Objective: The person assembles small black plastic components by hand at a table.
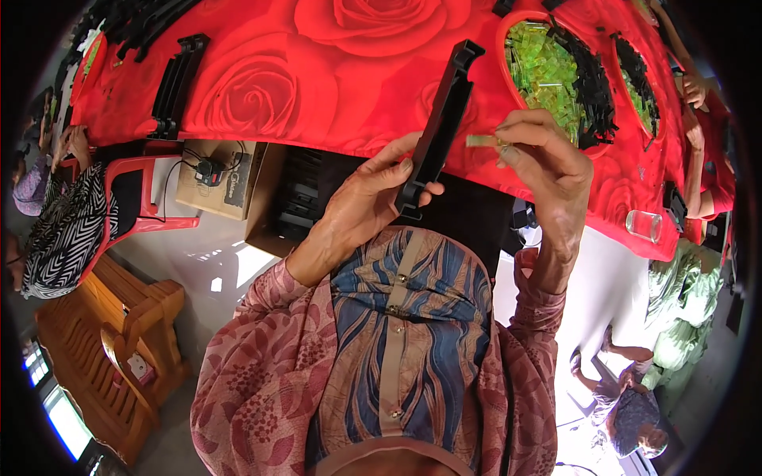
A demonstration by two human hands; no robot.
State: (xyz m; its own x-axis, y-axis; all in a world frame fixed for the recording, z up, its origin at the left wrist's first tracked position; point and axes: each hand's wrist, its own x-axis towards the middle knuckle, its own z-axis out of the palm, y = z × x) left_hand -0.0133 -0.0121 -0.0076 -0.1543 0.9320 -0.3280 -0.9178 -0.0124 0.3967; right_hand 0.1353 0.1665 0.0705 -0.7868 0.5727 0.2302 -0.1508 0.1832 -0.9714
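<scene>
My left hand (353,198) is closed around the lower end of a long, narrow black plastic channel piece (444,111), which tilts up to the right over the table's near edge. To its right, my right hand (554,174) pinches a small, flat, translucent yellowish strip (480,141) between thumb and fingers. A gap separates the strip from the black piece. Just beyond my right hand lies a red-rimmed oval tray (503,63), holding yellow-green translucent pieces (544,67) on one side and thin black pieces (591,95) on the other.
A red rose-patterned cloth (373,95) covers the table. More black channel pieces (178,87) lie at left; a second tray (635,83) and a drinking glass (644,226) are at right. An open cardboard box (266,222) sits below, beside a red chair (147,222). Other people sit on both sides.
</scene>
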